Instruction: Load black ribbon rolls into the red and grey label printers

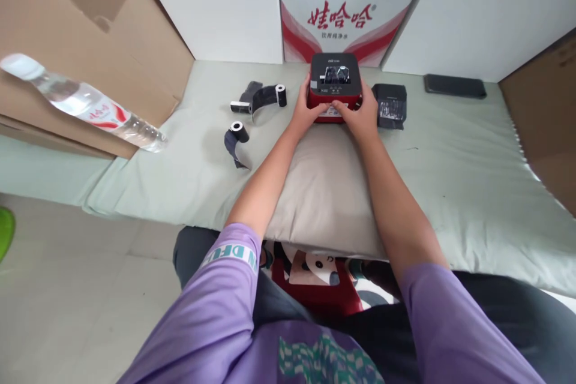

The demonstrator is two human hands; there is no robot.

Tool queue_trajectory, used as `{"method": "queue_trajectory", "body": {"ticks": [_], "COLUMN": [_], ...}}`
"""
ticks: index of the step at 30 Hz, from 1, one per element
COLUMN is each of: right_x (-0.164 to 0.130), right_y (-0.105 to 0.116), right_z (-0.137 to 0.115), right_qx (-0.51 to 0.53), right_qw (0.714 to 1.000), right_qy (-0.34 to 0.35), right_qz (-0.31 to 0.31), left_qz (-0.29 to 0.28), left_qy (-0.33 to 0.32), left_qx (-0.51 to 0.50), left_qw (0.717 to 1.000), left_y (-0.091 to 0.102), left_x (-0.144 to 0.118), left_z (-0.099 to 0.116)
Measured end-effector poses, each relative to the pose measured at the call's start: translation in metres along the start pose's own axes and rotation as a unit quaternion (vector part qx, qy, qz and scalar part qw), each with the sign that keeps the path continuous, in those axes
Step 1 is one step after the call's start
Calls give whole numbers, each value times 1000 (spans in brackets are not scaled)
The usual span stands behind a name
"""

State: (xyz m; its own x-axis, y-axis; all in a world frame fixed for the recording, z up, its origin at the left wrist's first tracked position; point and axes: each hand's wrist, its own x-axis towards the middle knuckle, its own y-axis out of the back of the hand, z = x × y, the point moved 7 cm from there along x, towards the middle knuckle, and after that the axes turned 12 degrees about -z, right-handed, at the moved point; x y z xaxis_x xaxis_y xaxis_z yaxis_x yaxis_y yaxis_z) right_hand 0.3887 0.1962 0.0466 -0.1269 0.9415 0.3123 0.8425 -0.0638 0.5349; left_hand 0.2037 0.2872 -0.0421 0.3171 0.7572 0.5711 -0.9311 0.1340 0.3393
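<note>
**pixelmoth:** So what's the person actually got hold of here?

**rollfeed_99:** A small black-and-red label printer (335, 87), sitting on the pale green sheet (450, 162) at the far edge of a beige pillow (324, 192). It's dead centre, right in front of a white carton with red Chinese lettering (348, 18). Both hands are on it. The left hand (307, 109) wraps the printer's left front corner, fingers closed against the red side. The right hand (360, 115) does the same on the right front corner, with the fingers lying across the front face. So both are curled snug round the printer, not spread wide. The lid area on top looks open, with something shiny and dark inside, but it's too small to say what.

**pixelmoth:** And the bits around it?

**rollfeed_99:** Left of the printer there's a pair of dark ribbon rolls (258, 98) with white cores, ribbon trailing between them. Nearer the person lies another loose roll (237, 138), its strip hanging down. None of them touch the hands. Just beside the right hand is a black packet (390, 106), close to the printer. Further right, well apart, lies a flat black phone-like slab (454, 86). Far left, a water bottle (81, 102) lies tilted on a cardboard box (67, 24).
</note>
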Motion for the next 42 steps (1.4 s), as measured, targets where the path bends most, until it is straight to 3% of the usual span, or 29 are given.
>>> {"method": "queue_trajectory", "body": {"ticks": [3, 6, 11, 13, 15, 18, 20, 24, 26, 29, 31, 33, 38, 42], "right_x": [-3, -1, -3, -9, -19, -32, -32, -29, -32, -53, -80, -112, -174, -183], "right_y": [-6, 2, 60, 84, 95, 94, 88, 84, 85, 86, 81, 70, 31, 16], "right_z": [-3, -5, -7, -5, 4, 15, 16, 14, 8, -8, -21, -33, -53, -55], "right_qx": [-14, -2, -35, -105, -168, -196, -199, -206, -199, -183, -179, -184, -186, -170], "right_qw": [1000, 999, 992, 975, 941, 899, 898, 901, 908, 923, 930, 937, 947, 952], "right_qy": [-18, -41, -88, -165, -284, -392, -391, -380, -366, -329, -307, -288, -260, -253], "right_qz": [5, 8, 88, 107, 75, 0, -19, 9, 41, 83, 90, 75, -2, -34], "left_qz": [-5, -27, -27, -10, -1, -5, -8, 22, 53, 122, 167, 177, 12, -53], "left_qy": [61, 100, 98, 92, 89, 86, 86, 81, 62, 11, 2, 13, 15, 23], "left_qx": [-68, -62, -57, -58, -52, -34, -14, 29, 45, 82, 116, 120, 139, 182], "left_qw": [996, 993, 993, 994, 995, 996, 996, 996, 996, 989, 979, 977, 990, 982], "left_y": [4, 5, 3, 3, 4, 5, 5, 9, 13, 23, 29, 29, -2, -15], "left_x": [-3, 0, 4, 3, 1, -3, -6, -10, -12, -26, -50, -82, -156, -177], "left_z": [-1, 4, 4, 3, 3, 6, 9, 23, 41, 88, 125, 160, 223, 231]}}
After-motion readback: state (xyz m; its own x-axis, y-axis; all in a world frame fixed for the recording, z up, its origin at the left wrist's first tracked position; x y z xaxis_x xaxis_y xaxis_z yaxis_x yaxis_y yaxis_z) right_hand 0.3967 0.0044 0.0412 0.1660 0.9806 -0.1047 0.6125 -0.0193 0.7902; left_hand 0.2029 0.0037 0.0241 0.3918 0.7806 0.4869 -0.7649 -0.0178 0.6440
